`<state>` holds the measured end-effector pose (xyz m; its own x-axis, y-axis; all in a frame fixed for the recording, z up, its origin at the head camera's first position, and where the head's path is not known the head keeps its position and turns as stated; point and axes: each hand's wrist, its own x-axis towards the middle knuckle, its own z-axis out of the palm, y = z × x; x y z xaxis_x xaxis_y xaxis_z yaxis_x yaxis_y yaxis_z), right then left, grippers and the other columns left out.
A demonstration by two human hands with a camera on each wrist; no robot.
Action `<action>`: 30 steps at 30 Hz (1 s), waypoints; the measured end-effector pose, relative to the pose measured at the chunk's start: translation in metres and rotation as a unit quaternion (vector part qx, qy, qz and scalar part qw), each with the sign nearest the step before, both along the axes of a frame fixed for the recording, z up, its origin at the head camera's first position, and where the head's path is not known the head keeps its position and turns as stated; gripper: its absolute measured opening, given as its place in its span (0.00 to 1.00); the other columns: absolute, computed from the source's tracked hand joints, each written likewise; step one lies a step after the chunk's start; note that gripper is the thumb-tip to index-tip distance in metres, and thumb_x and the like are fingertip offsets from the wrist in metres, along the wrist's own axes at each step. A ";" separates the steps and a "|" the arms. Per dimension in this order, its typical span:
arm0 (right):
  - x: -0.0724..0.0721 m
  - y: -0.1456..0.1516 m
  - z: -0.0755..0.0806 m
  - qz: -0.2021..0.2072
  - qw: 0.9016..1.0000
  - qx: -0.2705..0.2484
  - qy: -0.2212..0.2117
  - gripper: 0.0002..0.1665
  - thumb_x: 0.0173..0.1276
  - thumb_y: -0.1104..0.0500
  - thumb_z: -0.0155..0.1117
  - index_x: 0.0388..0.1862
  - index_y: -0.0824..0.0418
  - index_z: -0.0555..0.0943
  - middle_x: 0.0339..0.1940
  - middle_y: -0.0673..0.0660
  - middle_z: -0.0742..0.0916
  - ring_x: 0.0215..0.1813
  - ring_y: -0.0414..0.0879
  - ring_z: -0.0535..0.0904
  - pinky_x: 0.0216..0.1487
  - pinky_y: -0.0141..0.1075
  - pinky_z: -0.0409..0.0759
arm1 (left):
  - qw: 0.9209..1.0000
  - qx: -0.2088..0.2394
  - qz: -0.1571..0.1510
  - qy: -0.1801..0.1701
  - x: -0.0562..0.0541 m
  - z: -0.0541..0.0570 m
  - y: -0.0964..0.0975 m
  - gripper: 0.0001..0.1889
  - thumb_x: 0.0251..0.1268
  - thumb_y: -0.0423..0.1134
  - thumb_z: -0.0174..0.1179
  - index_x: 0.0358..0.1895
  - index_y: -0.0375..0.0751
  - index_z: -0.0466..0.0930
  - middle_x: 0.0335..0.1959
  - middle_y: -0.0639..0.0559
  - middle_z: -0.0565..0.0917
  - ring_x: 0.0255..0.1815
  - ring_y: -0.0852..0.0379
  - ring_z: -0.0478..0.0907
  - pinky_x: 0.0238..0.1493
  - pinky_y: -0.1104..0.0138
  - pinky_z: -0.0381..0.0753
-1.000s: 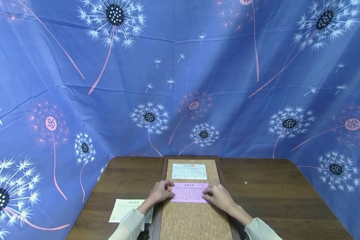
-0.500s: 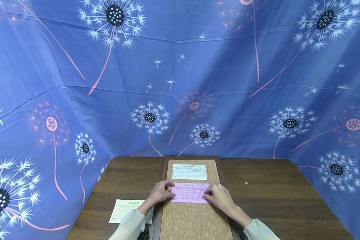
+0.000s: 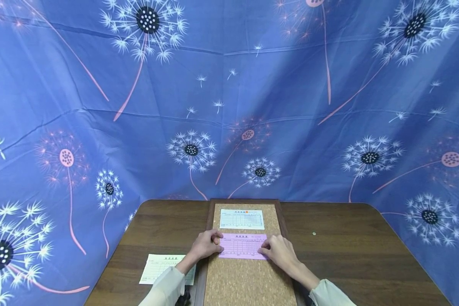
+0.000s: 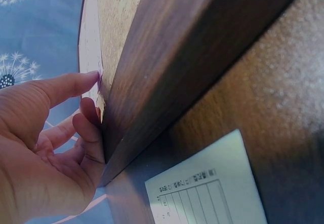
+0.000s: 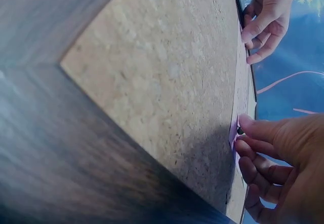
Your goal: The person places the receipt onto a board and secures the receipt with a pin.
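Note:
A pink printed form slip lies across the cork board, below a white printed slip that bears a small orange-red dot. My left hand is at the pink slip's left edge; in the left wrist view its thumb tip touches that edge, apart from the bent fingers. At the right end, my right hand bends its fingers, and in the right wrist view thumb and index finger pinch a small dark thing against the slip. I cannot tell what kind of thing it is.
The board's raised wooden frame runs along its sides on the brown table. Another white printed slip lies left of the board, partly under my left forearm. A tiny pale round piece sits to the right. Behind hangs a blue dandelion-patterned cloth.

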<state>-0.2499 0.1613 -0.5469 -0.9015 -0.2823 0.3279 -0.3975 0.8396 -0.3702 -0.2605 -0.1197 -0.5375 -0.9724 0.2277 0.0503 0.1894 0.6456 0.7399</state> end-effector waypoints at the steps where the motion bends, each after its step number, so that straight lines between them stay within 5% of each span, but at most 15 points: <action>1: 0.000 0.000 0.000 -0.002 1.000 -0.001 0.002 0.06 0.52 0.55 0.82 0.22 0.54 0.90 0.24 0.49 0.90 0.23 0.33 0.72 0.23 0.28 0.70 | 1.000 0.001 0.000 0.000 0.000 0.000 0.000 0.18 0.46 0.31 0.73 0.44 0.36 0.83 0.27 0.49 0.80 0.26 0.62 0.68 0.29 0.71 0.62; 13: -0.002 -0.001 -0.001 -0.002 1.000 0.009 0.015 0.06 0.52 0.55 0.82 0.23 0.53 0.91 0.25 0.48 0.90 0.25 0.35 0.78 0.24 0.31 0.74 | 1.000 -0.001 0.000 0.008 0.000 0.001 0.000 0.17 0.46 0.31 0.74 0.43 0.36 0.83 0.27 0.49 0.80 0.25 0.64 0.68 0.28 0.72 0.63; 23: 0.000 0.005 0.005 0.038 0.998 -0.028 -0.051 0.04 0.55 0.64 0.78 0.29 0.57 0.91 0.32 0.53 0.91 0.36 0.43 0.85 0.34 0.35 0.79 | 1.000 -0.003 0.001 0.003 0.000 0.000 0.000 0.17 0.47 0.31 0.73 0.43 0.36 0.83 0.27 0.50 0.80 0.26 0.62 0.68 0.28 0.71 0.63; 30: 0.001 0.004 0.002 0.033 0.998 -0.035 -0.037 0.03 0.55 0.59 0.79 0.28 0.54 0.91 0.29 0.48 0.91 0.33 0.40 0.84 0.32 0.32 0.77 | 1.000 -0.008 0.006 -0.001 -0.001 -0.003 0.000 0.17 0.46 0.32 0.74 0.43 0.38 0.83 0.27 0.51 0.79 0.25 0.62 0.68 0.28 0.71 0.62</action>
